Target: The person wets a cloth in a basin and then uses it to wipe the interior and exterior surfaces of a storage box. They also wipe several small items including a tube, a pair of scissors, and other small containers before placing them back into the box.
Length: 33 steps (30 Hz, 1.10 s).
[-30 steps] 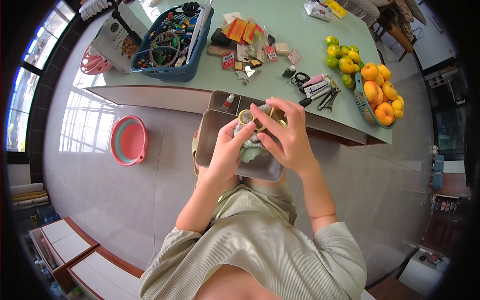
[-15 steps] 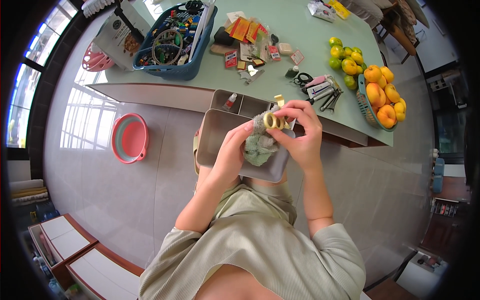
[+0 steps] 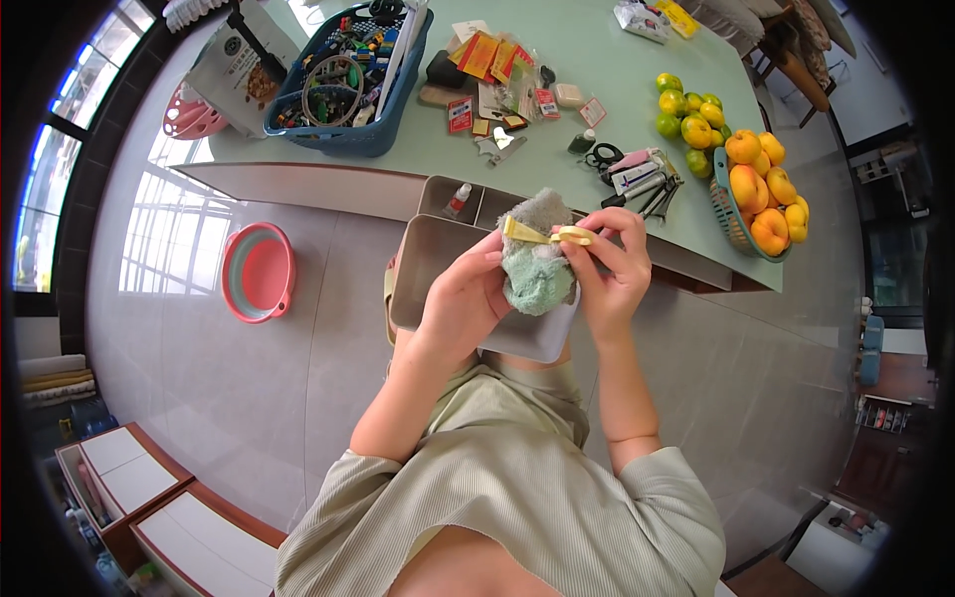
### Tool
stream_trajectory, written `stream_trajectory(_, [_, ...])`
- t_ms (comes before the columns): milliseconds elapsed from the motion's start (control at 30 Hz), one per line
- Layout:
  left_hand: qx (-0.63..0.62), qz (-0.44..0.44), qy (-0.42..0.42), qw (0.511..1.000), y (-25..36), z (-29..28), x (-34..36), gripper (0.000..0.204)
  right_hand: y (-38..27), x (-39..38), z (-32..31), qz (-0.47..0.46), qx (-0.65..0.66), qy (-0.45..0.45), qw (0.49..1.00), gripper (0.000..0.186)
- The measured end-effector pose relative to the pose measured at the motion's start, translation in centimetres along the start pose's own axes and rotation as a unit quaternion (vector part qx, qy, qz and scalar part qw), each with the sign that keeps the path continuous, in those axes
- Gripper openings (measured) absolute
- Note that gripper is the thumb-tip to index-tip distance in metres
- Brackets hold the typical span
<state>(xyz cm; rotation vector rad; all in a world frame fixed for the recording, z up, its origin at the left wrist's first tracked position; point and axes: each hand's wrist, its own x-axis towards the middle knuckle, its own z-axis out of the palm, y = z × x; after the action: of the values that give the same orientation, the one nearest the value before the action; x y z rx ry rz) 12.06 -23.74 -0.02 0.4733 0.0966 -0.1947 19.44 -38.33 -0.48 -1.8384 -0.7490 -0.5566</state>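
My left hand (image 3: 463, 294) is curled round the left side of a fluffy cloth (image 3: 537, 284), pale green below and grey above. The cloth is bunched above a grey-brown divided tray (image 3: 428, 274) on my lap. Between the thumb and fingers of my right hand (image 3: 612, 269) is a small yellow tool with ring-shaped handles (image 3: 572, 236). Its flat, wider end lies across the cloth, pointing left; its exact kind is unclear. A small bottle with a red label (image 3: 458, 201) lies in the tray's upper left compartment.
The pale green table (image 3: 617, 109) beyond the tray bears a blue basket of toy bricks (image 3: 383, 129), scattered packets (image 3: 492, 60), scissors (image 3: 603, 156), and a basket of orange fruit (image 3: 731, 214). A pink basin (image 3: 261, 274) stands on the floor at left.
The yellow tool has turned, so its rings now show edge-on and its wide end points left over the cloth. The cloth has shifted up and right, spreading more open. My right hand moved slightly right.
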Motion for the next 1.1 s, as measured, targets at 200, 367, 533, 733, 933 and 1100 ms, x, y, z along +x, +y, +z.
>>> stream_trajectory(200, [0.062,0.041,0.046,0.996,-1.0,-1.7,0.4,0.031,0.0,1.3,-1.1,-0.043,-0.033,-0.053,0.997,0.024])
stream_trajectory(367, [0.044,0.074,0.092,0.992,-1.9,-2.4,0.8,0.021,-0.4,1.2,-1.3,-0.158,-0.078,-0.127,0.976,0.031])
stream_trajectory(533, [0.159,0.133,0.122,0.971,-1.7,-1.6,0.4,0.02,-1.2,0.7,-1.2,-0.265,-0.146,-0.096,0.948,0.03])
stream_trajectory(733, [0.202,0.205,0.115,0.951,-1.4,-1.5,0.5,0.022,-0.9,0.4,-1.3,-0.31,-0.192,-0.029,0.931,0.027])
stream_trajectory(933, [0.285,0.231,0.138,0.92,-1.2,-1.2,0.7,0.024,-0.4,0.4,-2.0,-0.247,-0.202,-0.031,0.947,0.025])
stream_trajectory(1100, [0.095,0.177,0.14,0.969,0.5,-3.0,0.3,0.033,1.2,0.9,-3.8,-0.105,-0.157,-0.041,0.981,0.017])
